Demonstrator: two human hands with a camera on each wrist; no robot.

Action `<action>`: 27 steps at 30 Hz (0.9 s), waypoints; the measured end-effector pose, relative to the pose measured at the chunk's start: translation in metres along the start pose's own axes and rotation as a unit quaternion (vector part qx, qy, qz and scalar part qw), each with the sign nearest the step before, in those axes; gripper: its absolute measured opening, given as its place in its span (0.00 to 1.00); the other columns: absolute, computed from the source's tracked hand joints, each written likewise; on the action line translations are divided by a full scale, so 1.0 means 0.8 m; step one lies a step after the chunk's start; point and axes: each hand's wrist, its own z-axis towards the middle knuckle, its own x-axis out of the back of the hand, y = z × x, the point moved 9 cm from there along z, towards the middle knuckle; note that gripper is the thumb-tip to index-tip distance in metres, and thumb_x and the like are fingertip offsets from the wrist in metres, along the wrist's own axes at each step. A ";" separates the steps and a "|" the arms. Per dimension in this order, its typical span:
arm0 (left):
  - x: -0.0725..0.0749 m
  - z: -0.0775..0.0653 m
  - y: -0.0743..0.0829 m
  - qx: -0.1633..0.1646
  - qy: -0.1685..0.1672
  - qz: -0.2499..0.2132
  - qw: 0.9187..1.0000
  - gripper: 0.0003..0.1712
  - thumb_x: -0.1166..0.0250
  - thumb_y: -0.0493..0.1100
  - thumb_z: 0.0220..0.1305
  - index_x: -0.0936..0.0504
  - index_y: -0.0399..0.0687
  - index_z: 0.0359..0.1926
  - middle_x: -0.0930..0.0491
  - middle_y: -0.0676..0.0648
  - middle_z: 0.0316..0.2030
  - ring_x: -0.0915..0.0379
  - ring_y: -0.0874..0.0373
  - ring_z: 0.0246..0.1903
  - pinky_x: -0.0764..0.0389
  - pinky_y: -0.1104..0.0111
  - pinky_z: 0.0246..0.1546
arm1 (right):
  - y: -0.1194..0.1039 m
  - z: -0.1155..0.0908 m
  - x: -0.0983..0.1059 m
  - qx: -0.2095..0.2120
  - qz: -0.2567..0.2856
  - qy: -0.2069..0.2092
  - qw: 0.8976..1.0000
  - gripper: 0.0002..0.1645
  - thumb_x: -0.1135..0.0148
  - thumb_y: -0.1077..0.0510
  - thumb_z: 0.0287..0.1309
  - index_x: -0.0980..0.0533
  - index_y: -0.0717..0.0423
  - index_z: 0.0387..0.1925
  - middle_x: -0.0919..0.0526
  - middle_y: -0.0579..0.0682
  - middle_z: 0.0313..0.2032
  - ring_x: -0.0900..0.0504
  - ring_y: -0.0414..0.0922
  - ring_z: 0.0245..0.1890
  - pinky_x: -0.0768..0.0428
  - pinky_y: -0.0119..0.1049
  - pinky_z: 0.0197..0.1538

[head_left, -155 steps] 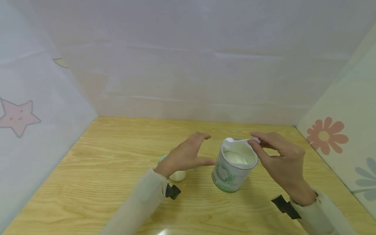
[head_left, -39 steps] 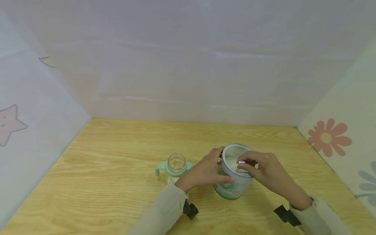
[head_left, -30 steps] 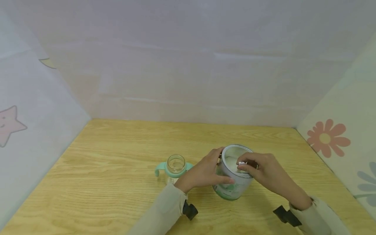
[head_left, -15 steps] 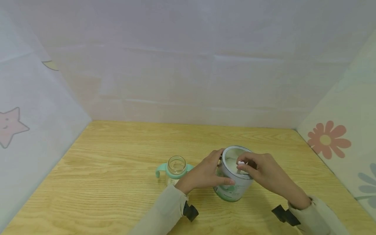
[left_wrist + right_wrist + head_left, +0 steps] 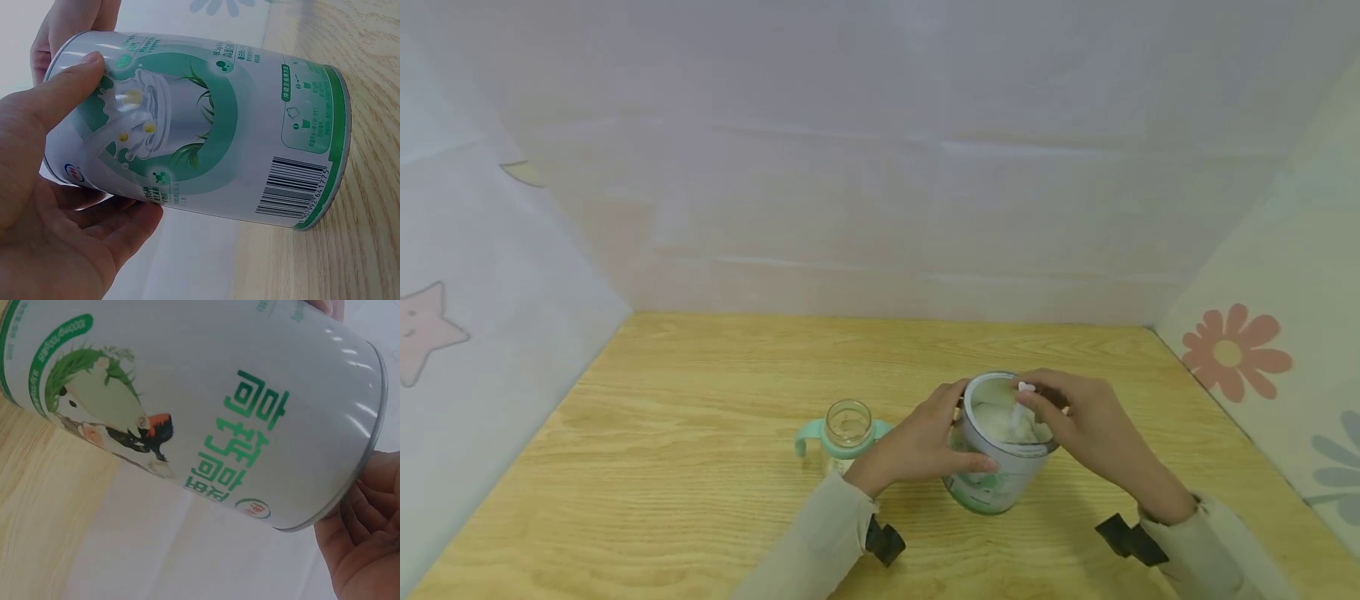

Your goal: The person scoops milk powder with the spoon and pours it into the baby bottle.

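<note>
In the head view, my left hand [image 5: 917, 442] grips a white and green milk powder can [image 5: 1000, 479] from its left side. The left wrist view shows the thumb and fingers spread round the can [image 5: 250, 125] near its rim. My right hand [image 5: 1097, 425] pinches the handle of a white scoop [image 5: 1020, 408] between thumb and fingers. That scoop stands steeply inside the open can, its lower end in the pale powder [image 5: 991, 418]. In the right wrist view the can [image 5: 187, 419] hides the scoop, and only part of my right hand [image 5: 369, 537] shows by the rim.
A clear baby bottle [image 5: 848, 423] with mint green handles stands uncapped left of the can, partly behind my left wrist. Both sit on a wooden table [image 5: 700, 392]. Pale printed sheets [image 5: 887, 208] wall the back and sides.
Earlier my left hand was off the can and the scoop lay above its rim. The left hand then took hold; the scoop went into the powder. Just now my right hand has risen slightly, showing more handle.
</note>
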 end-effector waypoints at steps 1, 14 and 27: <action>0.000 0.001 0.001 -0.003 0.000 -0.001 1.000 0.53 0.30 0.56 0.55 0.52 0.53 0.73 0.39 0.47 0.64 0.36 0.59 0.59 0.27 0.68 0.58 | 0.000 0.001 0.003 -0.002 -0.002 0.008 1.000 0.12 0.35 0.72 0.51 0.18 0.60 0.39 0.17 0.47 0.24 0.27 0.28 0.19 0.32 0.21 0.19; 0.001 0.000 0.001 -0.010 0.003 -0.003 1.000 0.51 0.30 0.56 0.55 0.49 0.55 0.73 0.38 0.48 0.64 0.37 0.58 0.61 0.28 0.65 0.58 | -0.001 0.010 0.034 -0.006 -0.004 0.069 0.998 0.13 0.37 0.75 0.51 0.20 0.67 0.40 0.14 0.56 0.30 0.23 0.21 0.26 0.27 0.19 0.25; 0.001 0.000 0.002 -0.008 0.001 -0.003 1.000 0.52 0.30 0.56 0.55 0.50 0.54 0.73 0.38 0.48 0.62 0.37 0.60 0.60 0.28 0.67 0.59 | -0.019 0.003 0.034 0.024 0.008 0.055 0.998 0.20 0.32 0.77 0.44 0.18 0.57 0.39 0.14 0.49 0.32 0.20 0.25 0.29 0.24 0.19 0.30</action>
